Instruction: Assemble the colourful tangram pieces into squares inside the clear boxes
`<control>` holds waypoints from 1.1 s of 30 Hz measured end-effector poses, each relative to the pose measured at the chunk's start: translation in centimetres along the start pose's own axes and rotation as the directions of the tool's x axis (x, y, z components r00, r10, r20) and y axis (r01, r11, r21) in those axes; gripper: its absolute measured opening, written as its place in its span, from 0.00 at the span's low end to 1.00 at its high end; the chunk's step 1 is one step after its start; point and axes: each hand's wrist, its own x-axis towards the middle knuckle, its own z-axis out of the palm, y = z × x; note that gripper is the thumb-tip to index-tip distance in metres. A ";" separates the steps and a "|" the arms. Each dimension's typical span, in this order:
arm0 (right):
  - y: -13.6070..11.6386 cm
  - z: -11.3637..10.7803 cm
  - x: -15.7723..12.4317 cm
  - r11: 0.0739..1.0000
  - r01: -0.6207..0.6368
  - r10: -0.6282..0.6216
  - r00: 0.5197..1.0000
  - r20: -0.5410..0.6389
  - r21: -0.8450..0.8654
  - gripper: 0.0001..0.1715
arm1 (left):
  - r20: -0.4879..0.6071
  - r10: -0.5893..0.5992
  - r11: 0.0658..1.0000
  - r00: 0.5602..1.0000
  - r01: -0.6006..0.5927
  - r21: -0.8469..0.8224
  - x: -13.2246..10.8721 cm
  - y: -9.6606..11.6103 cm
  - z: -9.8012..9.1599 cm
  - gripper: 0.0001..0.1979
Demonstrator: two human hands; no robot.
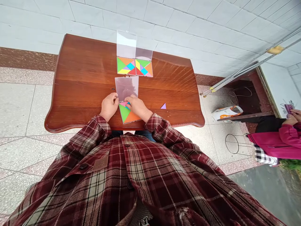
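Note:
A clear plastic tangram case lies with its lid raised near the front edge of the table. Green and orange tangram pieces fill part of its tray, with bits of pink and blue beside them. My left hand is closed at the case's left edge, near the hinge. Over the tray, my right hand has its fingers bent together on a blue tangram piece and hides the tray's right side. A loose purple triangle lies on the table to the right.
Two filled tangram cases stand side by side farther back on the wooden table, lids raised. White tiled wall runs behind. At the right are metal poles, a white bag and a seated person.

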 end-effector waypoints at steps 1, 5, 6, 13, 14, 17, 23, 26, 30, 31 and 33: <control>-0.1 0.0 0.0 1.000 -0.001 0.001 1.000 0.005 -0.009 0.15 | 0.004 -0.002 1.000 1.000 0.002 0.008 0.0 0.0 0.0 0.09; -0.3 0.2 0.1 1.000 0.003 -0.003 1.000 -0.010 0.006 0.14 | 0.004 0.002 1.000 1.000 -0.002 0.018 0.0 0.0 -0.1 0.09; -0.2 0.2 0.1 1.000 0.004 -0.004 1.000 -0.020 0.023 0.14 | 0.003 0.005 1.000 1.000 -0.005 0.011 0.0 -0.1 -0.1 0.09; 3.6 -1.6 -0.7 0.974 -0.063 0.108 0.974 -0.201 0.218 0.13 | 0.010 -0.017 1.000 1.000 0.017 0.010 0.0 -0.2 -0.1 0.09; 4.8 -2.1 -1.2 0.968 -0.093 0.147 0.962 -0.228 0.234 0.12 | 0.007 -0.017 1.000 1.000 0.017 0.013 0.1 -0.3 -0.1 0.09; 8.8 -3.2 -3.5 0.935 -0.240 0.312 0.906 -0.286 0.261 0.12 | -0.002 -0.016 1.000 1.000 0.016 0.013 0.2 -0.4 -0.2 0.08; 14.4 -3.1 -7.8 0.770 -0.610 0.638 0.748 -0.182 0.190 0.12 | -0.015 -0.015 1.000 1.000 0.015 -0.007 0.4 -0.8 -0.4 0.10; 14.7 -2.5 -8.1 0.741 -0.650 0.671 0.725 -0.156 0.167 0.14 | -0.030 -0.035 0.999 0.999 0.035 0.008 0.6 -0.7 -0.6 0.10; 13.8 -2.4 -7.2 0.717 -0.686 0.696 0.699 -0.162 0.120 0.18 | -0.030 -0.041 0.999 0.999 0.041 0.015 0.6 -0.5 -0.9 0.09; 13.6 -2.5 -6.9 0.713 -0.692 0.701 0.697 -0.150 0.114 0.18 | -0.029 -0.042 0.999 0.999 0.042 0.017 0.5 -0.5 -0.9 0.09; 13.4 -2.6 -6.5 0.710 -0.694 0.704 0.700 -0.119 0.118 0.16 | -0.029 -0.045 0.999 0.999 0.045 0.020 0.5 -0.6 -0.9 0.09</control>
